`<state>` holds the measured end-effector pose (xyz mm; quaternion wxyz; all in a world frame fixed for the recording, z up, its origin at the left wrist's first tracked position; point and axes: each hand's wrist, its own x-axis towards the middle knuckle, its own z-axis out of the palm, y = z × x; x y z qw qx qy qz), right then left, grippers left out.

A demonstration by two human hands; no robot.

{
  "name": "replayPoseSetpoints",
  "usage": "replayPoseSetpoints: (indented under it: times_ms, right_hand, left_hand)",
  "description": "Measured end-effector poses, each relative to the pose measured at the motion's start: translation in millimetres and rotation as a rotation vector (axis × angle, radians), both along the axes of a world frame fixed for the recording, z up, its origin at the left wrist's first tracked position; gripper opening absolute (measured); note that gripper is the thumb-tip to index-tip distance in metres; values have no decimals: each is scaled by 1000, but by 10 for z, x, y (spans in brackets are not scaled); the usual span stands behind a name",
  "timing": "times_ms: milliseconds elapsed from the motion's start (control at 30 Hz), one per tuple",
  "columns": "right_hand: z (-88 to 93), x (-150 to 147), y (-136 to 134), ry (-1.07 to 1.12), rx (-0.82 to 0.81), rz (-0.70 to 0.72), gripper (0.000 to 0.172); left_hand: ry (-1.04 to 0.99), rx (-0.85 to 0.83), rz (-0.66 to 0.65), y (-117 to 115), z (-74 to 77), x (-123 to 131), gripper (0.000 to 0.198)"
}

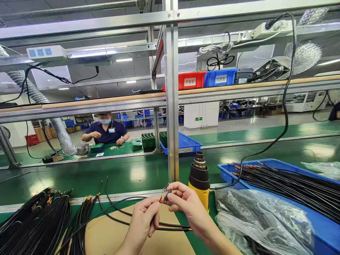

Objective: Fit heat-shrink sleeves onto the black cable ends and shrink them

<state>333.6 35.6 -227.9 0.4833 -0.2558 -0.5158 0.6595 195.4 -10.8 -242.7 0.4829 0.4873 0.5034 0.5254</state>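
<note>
**Small dark piece (pixel 168 196) held up between your hands, above the cardboard (pixel 106 232)**

Nearest: your left hand (pixel 142 221) has thumb and finger together on a coloured wire end (pixel 160 199); your right hand (pixel 189 202) has its fingertips clamped on the dark piece, covering most of it, outline hard to read. Loose black cables (pixel 175 229) cross the cardboard below. To your left, cable bundles (pixel 34 219), cut off at the view's edge. Right: heat gun (pixel 199 177), base hidden by your hand; creased plastic bag (pixel 260 216), contents unclear, against a blue cable tray (pixel 326 233). Beyond, a metal post (pixel 172 106) partly blocks another blue tray (pixel 191 142). Farther, a masked co-worker (pixel 107 132) beside stacked green boards (pixel 148 142).
</note>
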Motion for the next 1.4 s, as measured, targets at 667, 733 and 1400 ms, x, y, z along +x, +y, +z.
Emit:
replayPoseSetpoints:
  times_ms: [667,733,1400]
  right_hand:
    - [32,13,-128,-9,55,-57,29]
    - [34,9,-129,-13,50,-56,29]
    - [-47,-54,-144,-38,16,-8,29]
  left_hand:
    - [40,206,-6,-75,-56,71,30]
    - [59,192,-7,-70,-46,72,31]
    - [-228,-79,-33,-36,105,0,19]
